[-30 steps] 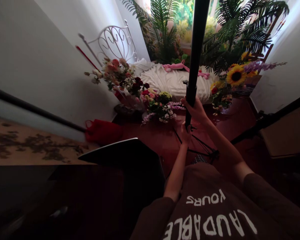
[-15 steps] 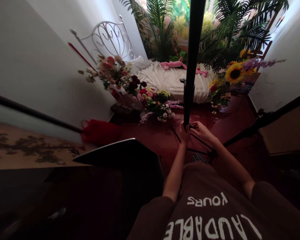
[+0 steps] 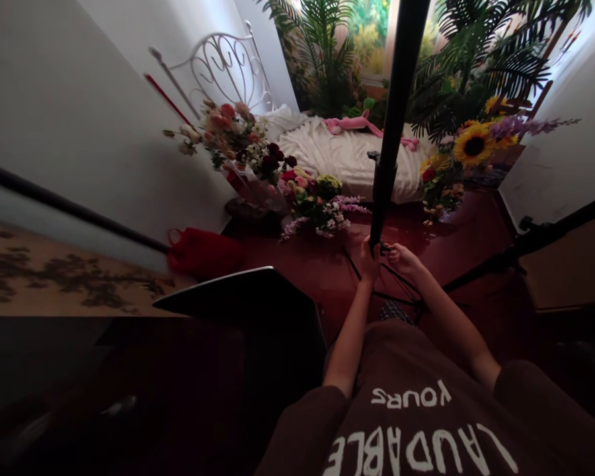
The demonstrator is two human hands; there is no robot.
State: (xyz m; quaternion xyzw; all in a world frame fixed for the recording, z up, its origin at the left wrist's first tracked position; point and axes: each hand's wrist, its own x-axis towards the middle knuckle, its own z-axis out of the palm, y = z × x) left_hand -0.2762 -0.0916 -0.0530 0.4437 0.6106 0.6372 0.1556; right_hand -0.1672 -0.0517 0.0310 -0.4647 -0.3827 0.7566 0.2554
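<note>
A black light stand (image 3: 387,145) rises right in front of me, its pole leaning a little to the right towards the top of the view. My left hand (image 3: 369,260) is wrapped round the pole low down. Just to the right, my right hand (image 3: 401,259) pinches a small dark knob (image 3: 385,248) on the side of the stand. Higher up the pole sits another clamp knob (image 3: 373,156). Thin dark legs spread over the floor below my hands.
A bed with a cream cover (image 3: 347,158) lies ahead, flower bunches (image 3: 322,205) before it and sunflowers (image 3: 473,144) at right. A second black pole (image 3: 535,237) slants in from the right, another (image 3: 69,205) from the left. A red bag (image 3: 205,251) and dark panel (image 3: 272,304) are left.
My right hand has closed more tightly at the knob, its fingers now curled. The pole's top leans further right, and the view has shifted slightly. My left hand keeps its grip.
</note>
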